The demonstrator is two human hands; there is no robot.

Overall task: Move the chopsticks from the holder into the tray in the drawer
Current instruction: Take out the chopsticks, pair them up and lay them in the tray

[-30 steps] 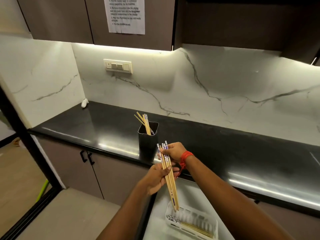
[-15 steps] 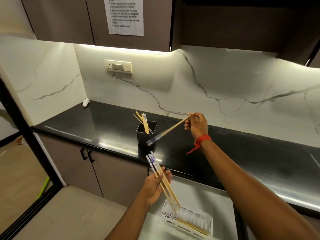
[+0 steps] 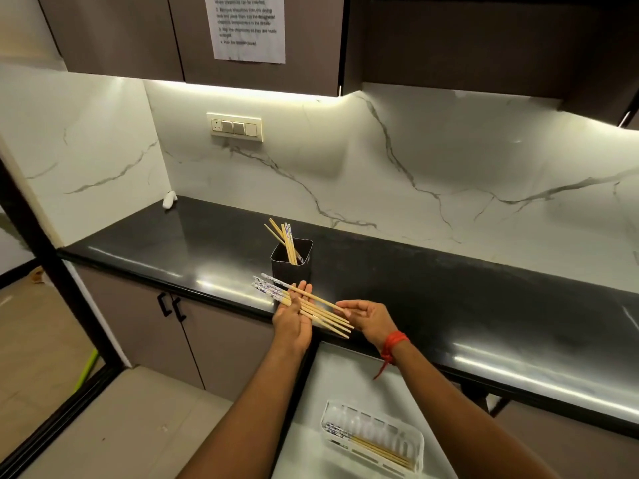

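A black square holder stands on the dark counter with several wooden chopsticks leaning in it. My left hand lies flat, palm up, in front of the holder, and a bunch of chopsticks rests across its fingers, patterned ends to the left. My right hand pinches the thin end of the topmost chopstick of that bunch. Below, a clear plastic tray sits in the open white drawer with a few chopsticks lying in it.
The black counter runs along a marble wall with a switch plate. A small white object lies at the counter's back left corner. Closed cabinet doors with black handles are left of the drawer. Upper cabinets carry a paper notice.
My right hand brought one chopstick from beside the holder down onto the bunch. My left hand rose, opened flat and turned the bunch from upright to lying crosswise.
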